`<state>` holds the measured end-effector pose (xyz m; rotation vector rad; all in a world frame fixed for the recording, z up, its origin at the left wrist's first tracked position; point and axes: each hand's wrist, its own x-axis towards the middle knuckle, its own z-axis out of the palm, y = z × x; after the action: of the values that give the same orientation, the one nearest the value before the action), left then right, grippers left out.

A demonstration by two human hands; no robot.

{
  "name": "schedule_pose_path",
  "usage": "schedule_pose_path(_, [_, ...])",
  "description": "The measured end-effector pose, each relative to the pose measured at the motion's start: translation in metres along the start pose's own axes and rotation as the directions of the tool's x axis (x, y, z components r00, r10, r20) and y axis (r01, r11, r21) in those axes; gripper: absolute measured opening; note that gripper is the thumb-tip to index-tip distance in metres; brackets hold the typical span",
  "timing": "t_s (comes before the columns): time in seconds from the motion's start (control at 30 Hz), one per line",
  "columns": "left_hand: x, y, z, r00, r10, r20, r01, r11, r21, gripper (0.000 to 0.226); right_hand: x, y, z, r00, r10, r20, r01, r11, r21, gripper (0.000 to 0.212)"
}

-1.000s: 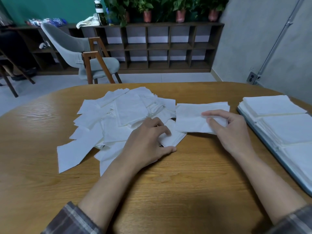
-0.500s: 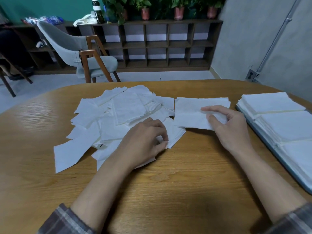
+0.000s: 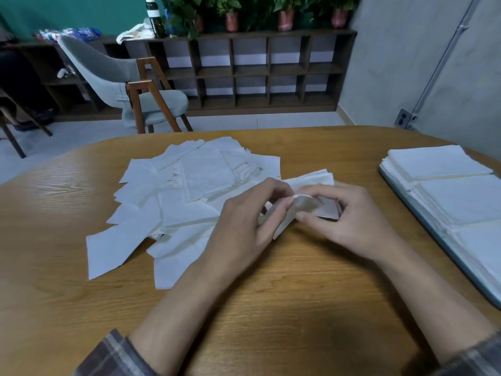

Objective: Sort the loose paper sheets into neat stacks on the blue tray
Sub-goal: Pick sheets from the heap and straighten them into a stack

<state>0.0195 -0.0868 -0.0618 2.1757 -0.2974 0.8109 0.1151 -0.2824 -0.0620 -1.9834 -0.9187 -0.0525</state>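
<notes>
Left hand [image 3: 244, 221] and right hand [image 3: 352, 218] both pinch curled sheets [image 3: 305, 203]; uneven pull risks creasing or tearing them.

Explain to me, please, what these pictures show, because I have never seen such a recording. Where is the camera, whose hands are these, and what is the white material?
There is no machine here. A person works with two bare hands, and one wide-angle camera worn on the head looks forward and down, so the arms enter from the bottom. All three pictures come from this one camera.

On the wooden table lies an untidy pile of loose white paper sheets. At the right is a blue tray with neat stacks of sheets already on it.

In the middle, the left hand and the right hand together pinch a small bundle of sheets, bent between the fingers.

Behind the table are a grey chair and a shelf unit.
</notes>
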Motion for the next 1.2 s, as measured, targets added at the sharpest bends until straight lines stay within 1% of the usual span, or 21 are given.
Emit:
schedule_pose_path(0.03, [0.001,0.001,0.000,1.000,-0.021,-0.003,0.021,0.999,-0.024,0.007,0.000,-0.001,0.003,0.999,-0.014,-0.042,0.013,1.000,-0.012,0.022])
schedule_pose_path(0.07, [0.001,0.001,-0.001,0.998,-0.059,0.014,0.059,0.997,-0.039,0.014,0.001,-0.001,0.004,0.997,-0.012,-0.080,0.013,1.000,0.012,0.020])
schedule_pose_path(0.13, [0.001,-0.002,-0.004,0.986,-0.150,0.071,0.152,0.988,-0.024,0.031,0.001,-0.002,0.002,0.991,0.049,-0.128,-0.032,0.991,0.129,0.024])
schedule_pose_path(0.17, [0.002,-0.004,-0.006,0.977,-0.194,0.084,0.197,0.980,-0.023,0.034,0.002,-0.002,-0.001,0.988,0.089,-0.123,-0.064,0.979,0.193,0.019])
schedule_pose_path(0.23, [0.004,-0.006,-0.010,0.958,-0.281,0.066,0.286,0.952,-0.106,0.030,0.004,-0.002,-0.007,0.986,0.156,-0.067,-0.126,0.938,0.321,0.006])
schedule_pose_path(0.33, [0.009,-0.005,-0.018,0.936,-0.349,0.046,0.348,0.900,-0.263,0.026,0.005,-0.001,-0.009,0.968,0.250,0.018,-0.219,0.808,0.547,0.022])
schedule_pose_path(0.4, [0.011,-0.002,-0.019,0.920,-0.389,0.056,0.385,0.862,-0.330,0.029,0.005,-0.003,-0.007,0.963,0.260,0.075,-0.249,0.743,0.621,0.031])
schedule_pose_path(0.5, [0.010,-0.002,-0.015,0.898,-0.435,0.071,0.432,0.836,-0.339,0.032,0.004,-0.007,-0.003,0.962,0.245,0.124,-0.267,0.722,0.638,0.035])
schedule_pose_path(0.6, [0.009,-0.002,-0.013,0.890,-0.449,0.084,0.451,0.835,-0.316,0.034,0.002,-0.006,0.002,0.948,0.287,0.136,-0.306,0.713,0.631,0.038])
schedule_pose_path(0.73, [0.008,-0.003,-0.012,0.889,-0.449,0.091,0.455,0.846,-0.279,0.035,0.002,-0.012,0.003,0.946,0.318,0.064,-0.295,0.762,0.577,0.024])
schedule_pose_path(0.83, [0.007,-0.005,-0.009,0.907,-0.420,0.022,0.413,0.879,-0.238,0.037,0.002,-0.010,0.003,0.947,0.319,0.035,-0.282,0.775,0.565,0.024])
schedule_pose_path(0.9, [0.006,-0.004,-0.008,0.916,-0.401,-0.016,0.388,0.895,-0.220,0.038,0.003,-0.011,0.001,0.954,0.297,0.035,-0.258,0.758,0.599,0.032])
schedule_pose_path(0.93, [0.007,-0.003,-0.008,0.911,-0.413,-0.002,0.401,0.885,-0.237,0.039,0.003,-0.012,-0.001,0.962,0.270,0.037,-0.230,0.731,0.643,0.040])
schedule_pose_path(1.0, [0.010,-0.001,-0.010,0.880,-0.468,0.079,0.465,0.815,-0.346,0.037,0.004,-0.013,-0.006,0.972,0.236,0.022,-0.182,0.685,0.705,0.058])
schedule_pose_path(1.03, [0.010,0.000,-0.010,0.867,-0.487,0.107,0.486,0.778,-0.398,0.034,0.005,-0.012,-0.006,0.970,0.244,0.004,-0.180,0.707,0.683,0.066])
schedule_pose_path(1.1, [0.010,0.001,-0.010,0.863,-0.498,0.080,0.482,0.766,-0.426,0.032,0.006,-0.008,-0.007,0.967,0.253,-0.036,-0.190,0.808,0.558,0.073])
schedule_pose_path(1.13, [0.009,0.001,-0.009,0.867,-0.495,0.052,0.471,0.781,-0.410,0.032,0.006,-0.007,-0.008,0.971,0.239,-0.033,-0.187,0.832,0.522,0.071])
schedule_pose_path(1.17, [0.008,0.000,-0.009,0.871,-0.491,0.031,0.463,0.795,-0.392,0.033,0.005,-0.007,-0.009,0.977,0.214,-0.013,-0.177,0.839,0.514,0.063])
schedule_pose_path(1.2, [0.007,-0.002,-0.007,0.874,-0.486,0.018,0.456,0.804,-0.381,0.033,0.004,-0.007,-0.010,0.981,0.194,0.022,-0.178,0.843,0.508,0.049])
